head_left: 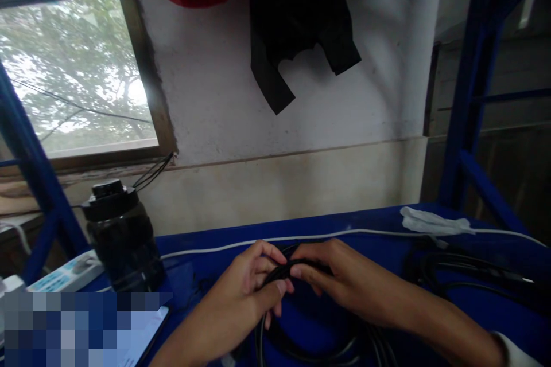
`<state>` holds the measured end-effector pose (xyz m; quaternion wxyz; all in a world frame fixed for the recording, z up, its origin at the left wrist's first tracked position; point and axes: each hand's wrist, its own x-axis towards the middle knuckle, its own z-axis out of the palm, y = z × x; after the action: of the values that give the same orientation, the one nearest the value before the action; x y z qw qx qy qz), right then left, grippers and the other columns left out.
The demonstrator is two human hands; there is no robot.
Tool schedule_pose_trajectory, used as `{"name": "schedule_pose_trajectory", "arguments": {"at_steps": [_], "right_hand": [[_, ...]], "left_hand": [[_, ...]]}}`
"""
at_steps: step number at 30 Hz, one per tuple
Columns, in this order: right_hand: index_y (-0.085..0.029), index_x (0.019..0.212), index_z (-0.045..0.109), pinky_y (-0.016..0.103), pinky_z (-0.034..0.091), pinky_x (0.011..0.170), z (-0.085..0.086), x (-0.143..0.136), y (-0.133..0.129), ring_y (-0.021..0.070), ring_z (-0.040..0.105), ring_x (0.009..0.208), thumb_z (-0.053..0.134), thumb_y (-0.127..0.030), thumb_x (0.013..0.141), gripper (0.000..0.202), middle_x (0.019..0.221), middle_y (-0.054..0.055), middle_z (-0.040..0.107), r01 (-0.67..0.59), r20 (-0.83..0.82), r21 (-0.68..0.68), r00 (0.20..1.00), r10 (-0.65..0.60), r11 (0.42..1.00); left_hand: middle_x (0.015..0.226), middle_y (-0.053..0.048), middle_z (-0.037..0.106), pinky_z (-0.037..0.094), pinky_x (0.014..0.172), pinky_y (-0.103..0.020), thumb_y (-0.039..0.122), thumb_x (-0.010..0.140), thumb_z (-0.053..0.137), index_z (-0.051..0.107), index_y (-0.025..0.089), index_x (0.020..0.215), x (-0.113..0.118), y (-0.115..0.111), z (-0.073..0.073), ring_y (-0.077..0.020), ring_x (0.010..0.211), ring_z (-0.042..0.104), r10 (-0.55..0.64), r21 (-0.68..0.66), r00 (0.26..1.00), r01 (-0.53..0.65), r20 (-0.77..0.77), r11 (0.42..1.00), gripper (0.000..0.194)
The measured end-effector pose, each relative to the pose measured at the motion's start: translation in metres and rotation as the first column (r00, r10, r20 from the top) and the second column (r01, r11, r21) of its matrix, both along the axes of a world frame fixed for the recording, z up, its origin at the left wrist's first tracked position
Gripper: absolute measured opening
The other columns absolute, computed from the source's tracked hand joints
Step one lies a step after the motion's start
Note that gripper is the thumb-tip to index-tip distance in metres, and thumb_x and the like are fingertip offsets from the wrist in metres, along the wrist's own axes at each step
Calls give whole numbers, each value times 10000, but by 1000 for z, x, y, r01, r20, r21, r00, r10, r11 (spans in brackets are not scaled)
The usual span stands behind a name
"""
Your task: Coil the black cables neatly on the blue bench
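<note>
A coil of black cable [301,350] hangs or rests at the front of the blue surface; its lower part runs out of the picture. My left hand [262,284] is closed round the top of the loops, thumb in front and fingers curled behind. Close beside it on the right, my right hand [327,269] pinches the same strands between thumb and fingers. The two hands almost touch. Whether a cable end or a tie sits between them is too dark to tell.
A dark bottle [123,241], a white power strip [69,272] and a phone [148,332] stand at left. A white cable [241,245] crosses behind. More black cable [456,275] and a crumpled pale wrapper [434,221] lie right. Blue posts [469,86] frame the surface; dark clothing [301,17] hangs above.
</note>
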<state>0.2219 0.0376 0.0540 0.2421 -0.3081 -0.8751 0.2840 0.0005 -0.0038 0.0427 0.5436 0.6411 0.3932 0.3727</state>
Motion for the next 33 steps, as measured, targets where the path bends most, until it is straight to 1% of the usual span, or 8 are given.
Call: {"name": "schedule_pose_trajectory", "arguments": {"at_steps": [3, 7, 11, 13, 15, 18, 26, 33], "right_hand": [[-186, 983, 742, 260, 464, 713, -2, 1, -2, 173, 658, 767, 485, -372, 1100, 338, 834, 29, 719, 51, -16, 40, 999, -50, 998], [-229, 1138, 716, 297, 476, 927, -6, -4, -5, 209, 685, 1015, 519, -335, 1092, 229, 1092, 42, 752, 40, -76, 124, 997, -31, 991], [-254, 1180, 722, 301, 488, 909, -15, -7, -4, 223, 689, 1039, 540, -388, 1094, 241, 1121, 35, 754, 58, -48, 192, 998, -50, 980], [-249, 1152, 734, 309, 495, 890, -17, -5, -3, 227, 698, 1012, 512, -416, 1106, 282, 1087, 39, 761, 96, -39, 200, 995, -90, 975], [-245, 1173, 732, 328, 496, 919, -19, -4, -3, 239, 698, 1042, 513, -435, 1104, 298, 1112, 49, 761, 131, -44, 212, 991, -124, 968], [-244, 1210, 728, 350, 498, 959, -21, -2, -3, 255, 691, 1094, 530, -452, 1093, 310, 1160, 58, 757, 161, -47, 224, 987, -154, 961], [-244, 1256, 728, 383, 498, 1016, -27, 0, -2, 282, 673, 1164, 541, -486, 1077, 354, 1232, 77, 747, 186, -57, 217, 982, -178, 958], [-245, 1237, 739, 357, 527, 956, -27, 2, -2, 288, 684, 1136, 526, -487, 1077, 361, 1216, 86, 749, 158, -72, 206, 987, -146, 966]], "left_hand": [[984, -46, 645, 475, 650, -286, 423, 959, 634, 486, 200, 1167, -3, 0, -4, -138, 738, 592, 60, 30, 998, -59, -25, 998, 339], [983, -43, 628, 451, 670, -275, 462, 976, 606, 513, 200, 1162, 0, -2, -7, -136, 757, 561, 58, 88, 998, -56, -24, 995, 334], [996, -64, 681, 478, 798, -322, 489, 1011, 536, 607, 203, 1102, -8, 0, -3, -195, 894, 639, 148, 193, 980, -120, -132, 974, 308], [1010, -77, 713, 471, 889, -369, 454, 1024, 500, 658, 210, 1024, -20, 3, -1, -236, 969, 656, 349, 355, 899, -245, -266, 902, 290], [1017, -87, 725, 457, 949, -428, 385, 986, 540, 688, 218, 986, -36, 6, 0, -278, 1007, 654, 548, 540, 741, -299, -387, 787, 223], [1089, -98, 727, 402, 1069, -519, 322, 902, 620, 714, 223, 1046, -60, 7, -3, -321, 1098, 644, 651, 662, 604, -256, -459, 704, 198], [1107, -102, 722, 436, 1038, -499, 319, 844, 659, 732, 215, 993, -86, -1, -17, -324, 1111, 646, 559, 531, 534, -225, -634, 817, 197], [922, -64, 736, 486, 856, -386, 227, 842, 590, 736, 199, 888, -86, 3, -18, -257, 925, 674, 535, 510, 571, -223, -623, 831, 155]]}}
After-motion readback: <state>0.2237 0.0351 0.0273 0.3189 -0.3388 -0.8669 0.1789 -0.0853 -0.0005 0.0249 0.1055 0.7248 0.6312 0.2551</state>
